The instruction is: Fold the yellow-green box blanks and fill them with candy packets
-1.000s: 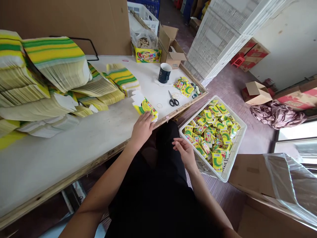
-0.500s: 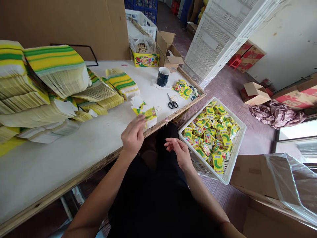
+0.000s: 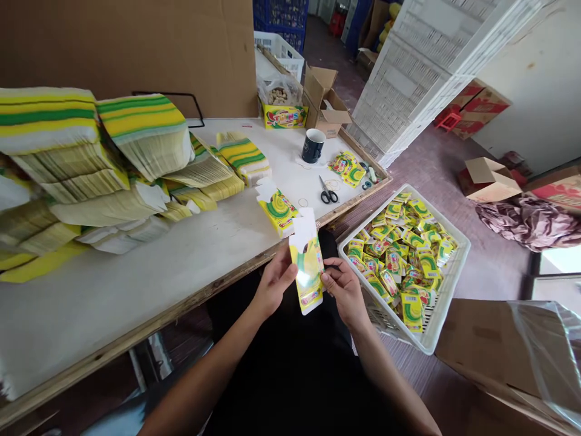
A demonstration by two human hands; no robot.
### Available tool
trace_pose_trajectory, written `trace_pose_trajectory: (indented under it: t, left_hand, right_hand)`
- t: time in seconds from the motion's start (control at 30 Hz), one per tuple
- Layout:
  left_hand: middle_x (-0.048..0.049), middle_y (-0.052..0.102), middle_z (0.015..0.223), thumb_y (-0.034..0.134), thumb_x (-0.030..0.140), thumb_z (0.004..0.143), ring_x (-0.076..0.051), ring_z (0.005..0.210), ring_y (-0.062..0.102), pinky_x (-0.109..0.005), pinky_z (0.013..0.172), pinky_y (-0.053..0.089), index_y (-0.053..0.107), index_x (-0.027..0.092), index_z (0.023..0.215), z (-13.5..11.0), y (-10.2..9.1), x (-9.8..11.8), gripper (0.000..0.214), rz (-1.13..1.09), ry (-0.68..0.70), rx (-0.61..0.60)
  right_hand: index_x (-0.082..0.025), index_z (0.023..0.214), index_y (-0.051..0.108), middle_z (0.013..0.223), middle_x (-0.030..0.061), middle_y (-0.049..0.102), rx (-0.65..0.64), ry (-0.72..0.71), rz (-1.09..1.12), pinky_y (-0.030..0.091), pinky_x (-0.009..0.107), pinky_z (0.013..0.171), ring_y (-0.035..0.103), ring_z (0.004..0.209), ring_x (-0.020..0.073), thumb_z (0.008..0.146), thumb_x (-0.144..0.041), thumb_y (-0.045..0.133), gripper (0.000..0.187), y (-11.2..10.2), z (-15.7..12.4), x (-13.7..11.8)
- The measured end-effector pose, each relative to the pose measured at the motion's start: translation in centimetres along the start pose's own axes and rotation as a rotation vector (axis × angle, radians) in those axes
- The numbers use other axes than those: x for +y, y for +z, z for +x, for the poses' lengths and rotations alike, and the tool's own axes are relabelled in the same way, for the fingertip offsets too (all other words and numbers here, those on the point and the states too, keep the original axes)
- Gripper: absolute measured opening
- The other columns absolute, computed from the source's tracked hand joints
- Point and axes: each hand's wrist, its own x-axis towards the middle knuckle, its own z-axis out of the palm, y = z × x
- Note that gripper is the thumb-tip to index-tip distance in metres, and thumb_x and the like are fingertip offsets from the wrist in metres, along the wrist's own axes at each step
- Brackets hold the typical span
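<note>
Both hands hold one flat yellow and green carton blank (image 3: pixel 307 266) upright over my lap, just off the table's front edge. My left hand (image 3: pixel 273 283) pinches its left side and my right hand (image 3: pixel 345 289) pinches its right side. A small pile of the same flat blanks (image 3: pixel 276 208) lies on the white table (image 3: pixel 149 272) right behind it. To my right a white plastic basket (image 3: pixel 442 315) holds several folded yellow and green boxes (image 3: pixel 399 254).
Tall stacks of flat blanks (image 3: pixel 91 157) fill the table's left. A dark mug (image 3: pixel 313 145), scissors (image 3: pixel 327 191), rubber bands, a few small packets (image 3: pixel 347 166) and a printed yellow box (image 3: pixel 285 115) sit at the back right. Cardboard boxes (image 3: pixel 490 339) and stacked white crates (image 3: pixel 422 66) stand on the right.
My left hand lifted one blank off the small pile and brought it toward me. My right hand rose to take its other side. The view shifted slightly left.
</note>
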Motion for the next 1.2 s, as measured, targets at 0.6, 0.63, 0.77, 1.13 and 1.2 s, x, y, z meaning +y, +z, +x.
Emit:
trace_pose_trajectory:
  t: [0.6, 0.63, 0.77, 1.13, 1.2]
  left_hand:
    - [-0.008, 0.074, 0.099, 0.074, 0.059, 0.079, -0.023, 0.095, 0.07, -0.036, 0.086, 0.059, 0.067, 0.016, 0.101, 0.7, 0.7, -2.2, 0.049, -0.093, -0.319, 0.092]
    - [-0.0079, 0.073, 0.1, 0.072, 0.058, 0.081, -0.022, 0.095, 0.069, -0.035, 0.087, 0.058, 0.066, 0.016, 0.103, 0.7, 0.8, -2.4, 0.049, -0.045, -0.295, 0.121]
    - [-0.0063, 0.07, 0.106, 0.073, 0.046, 0.084, -0.017, 0.096, 0.068, -0.03, 0.09, 0.056, 0.041, 0.021, 0.137, 0.2, 1.2, -2.3, 0.066, 0.127, -0.155, 0.201]
    - [-0.0096, 0.07, 0.112, 0.078, 0.037, 0.081, -0.02, 0.095, 0.071, -0.029, 0.083, 0.058, 0.052, 0.022, 0.129, -0.2, 0.2, 0.4, 0.057, 0.034, -0.315, -0.126]
    - [-0.0061, 0.071, 0.101, 0.081, 0.037, 0.078, -0.016, 0.085, 0.07, -0.024, 0.075, 0.056, 0.055, 0.021, 0.117, -0.3, 0.2, 0.4, 0.05, 0.013, -0.352, -0.158]
  right_hand:
    - [-0.019, 0.084, 0.063, 0.078, 0.0043, 0.066, 0.112, -0.103, -0.282, 0.05, 0.031, 0.065, 0.058, 0.067, 0.0163, 0.076, -0.052, 0.081, 0.039, 0.4, 0.2, 1.1]
    - [-0.019, 0.082, 0.061, 0.076, 0.0036, 0.064, 0.129, -0.125, -0.309, 0.048, 0.029, 0.063, 0.056, 0.065, 0.0153, 0.077, -0.051, 0.08, 0.038, 0.4, 0.3, 1.4]
    - [-0.019, 0.09, 0.06, 0.079, 0.0032, 0.062, 0.145, -0.19, -0.414, 0.044, 0.028, 0.06, 0.052, 0.064, 0.0137, 0.084, -0.045, 0.076, 0.031, -0.1, 0.5, 1.5]
    - [-0.023, 0.129, 0.058, 0.104, 0.0079, 0.064, -0.159, -0.284, -0.485, 0.049, 0.03, 0.071, 0.061, 0.085, 0.0177, 0.097, -0.037, 0.062, 0.035, -2.5, 0.7, -1.8]
    - [-0.021, 0.113, 0.064, 0.094, 0.0065, 0.064, -0.157, -0.293, -0.522, 0.046, 0.029, 0.065, 0.06, 0.076, 0.0164, 0.098, -0.038, 0.06, 0.023, -2.7, 0.8, -2.4]
